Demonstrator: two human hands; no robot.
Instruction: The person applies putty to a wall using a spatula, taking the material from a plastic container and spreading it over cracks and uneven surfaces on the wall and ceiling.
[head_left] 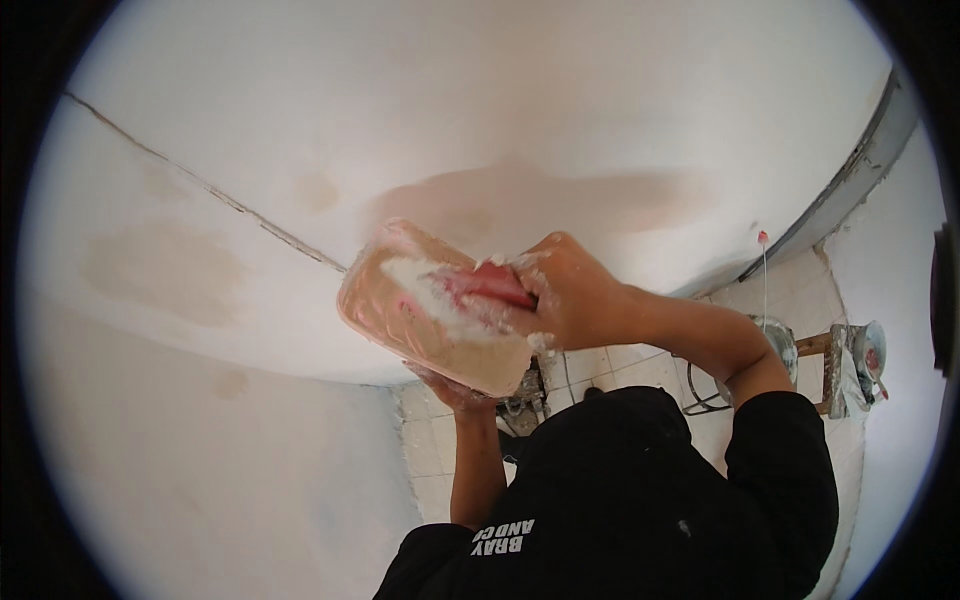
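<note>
Tray (455,367): shallow, rectangular, rounded corners, pinkish-beige, glossy smeared inside. White paste (420,283), thick and lumpy, lies across its middle. Red tool (508,284), smooth where bare, sits over the right half of the tray; its far end is caked in paste, so exact shape can't be told. The tray itself is held up off the floor, in front of the torso, tilted.

Left hand (455,390): under the tray's near edge, grip clamped on it from below, most fingers hidden by the tray; forearm comes up nearly straight. Right hand (575,295): at the tray's right end, grip closed round the red tool, knuckles up, paste stuck on the skin; elbow bent out to the right of the tray. Black shirt (620,480) nearest, below the tray.

Wall (480,70) beyond the tray: pale, smooth, with duller beige patches (165,270) to the tray's left and a soft shadow (560,195) just above it. Ragged dark crack (210,188) runs from upper left down toward the tray's left end. Light tiled floor (430,450) below the tray; well right of it, a wooden frame (822,372) and a paste-smeared round container (782,345).
</note>
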